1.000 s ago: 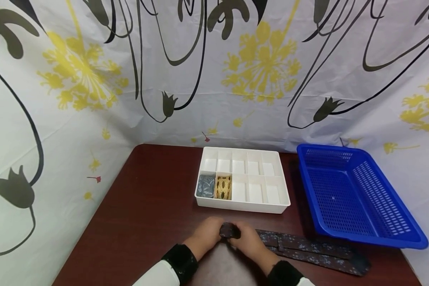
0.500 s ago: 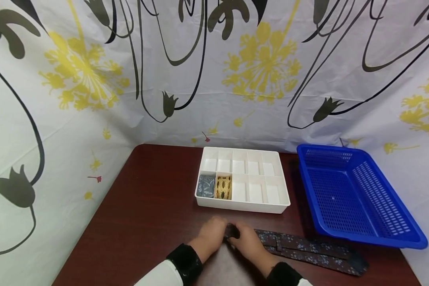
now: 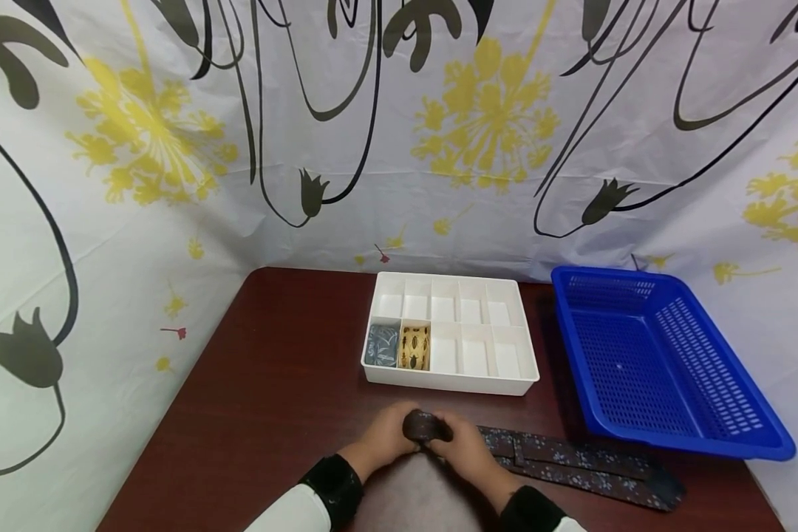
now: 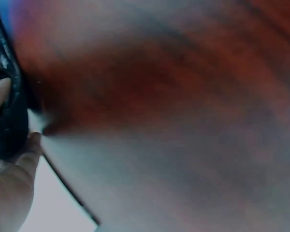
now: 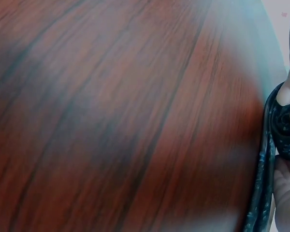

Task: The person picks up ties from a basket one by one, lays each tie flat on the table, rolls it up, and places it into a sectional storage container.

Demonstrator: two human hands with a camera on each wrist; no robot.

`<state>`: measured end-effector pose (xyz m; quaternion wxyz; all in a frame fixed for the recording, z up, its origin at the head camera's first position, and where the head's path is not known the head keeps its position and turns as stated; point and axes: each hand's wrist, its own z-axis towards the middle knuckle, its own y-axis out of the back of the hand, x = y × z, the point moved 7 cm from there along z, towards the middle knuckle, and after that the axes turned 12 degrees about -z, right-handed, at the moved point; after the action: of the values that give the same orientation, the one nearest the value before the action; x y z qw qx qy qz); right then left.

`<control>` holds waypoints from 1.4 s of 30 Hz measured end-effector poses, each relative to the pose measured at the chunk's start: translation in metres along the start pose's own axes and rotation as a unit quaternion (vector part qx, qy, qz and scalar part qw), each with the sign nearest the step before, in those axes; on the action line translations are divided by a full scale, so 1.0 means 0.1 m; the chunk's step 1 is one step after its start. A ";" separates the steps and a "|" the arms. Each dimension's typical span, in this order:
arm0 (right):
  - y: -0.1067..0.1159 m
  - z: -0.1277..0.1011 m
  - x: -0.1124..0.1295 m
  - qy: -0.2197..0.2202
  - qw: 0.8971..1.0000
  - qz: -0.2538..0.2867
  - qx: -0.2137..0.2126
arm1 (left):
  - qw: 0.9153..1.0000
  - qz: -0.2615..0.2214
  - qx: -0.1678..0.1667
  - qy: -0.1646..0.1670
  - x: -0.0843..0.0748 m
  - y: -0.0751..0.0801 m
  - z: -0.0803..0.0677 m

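Dark necktie of soft cloth with small pale flowers [image 3: 572,464] is laid on the dark red-brown wooden table [image 3: 273,384], just in front of the white plastic organizer box with many compartments [image 3: 449,332]. Its left end is wound into a small roll [image 3: 424,426], and this roll is pinched from both sides: the fingers of the left hand [image 3: 386,437] and of the right hand [image 3: 462,448] are curled around it. The rest of the tie is stretched flat to the right, in front of the blue plastic basket with holes [image 3: 665,362].

The cloth is judged to be light, limp and somewhat slippery, not fragile; a loose roll would probably open by itself. It is best taken at the roll, with the sides squeezed so that the layers are kept tight.

Compared with the frame half a second ago, the roll is seen more lifted and more rounded between the fingers, and the hands are drawn closer together. Two compartments of the box hold rolled ties, as before.
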<state>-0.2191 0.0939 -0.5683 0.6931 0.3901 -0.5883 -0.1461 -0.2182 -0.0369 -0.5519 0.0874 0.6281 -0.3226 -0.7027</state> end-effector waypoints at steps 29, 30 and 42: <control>0.03 0.00 0.14 0.003 0.996 -0.079 0.027 | 0.964 0.264 0.005 0.023 -0.38 -0.05 0.05; 0.03 0.00 0.14 -0.001 0.996 -0.083 0.030 | 0.962 0.273 0.005 0.030 -0.39 -0.06 0.05; 0.01 -0.02 0.11 -0.010 0.998 -0.054 0.028 | 0.987 0.157 -0.005 -0.016 -0.25 -0.06 0.02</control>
<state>-0.2143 0.0879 -0.5599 0.6670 0.4392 -0.5774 -0.1701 -0.2131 -0.0181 -0.5344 0.1945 0.5576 -0.4151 -0.6921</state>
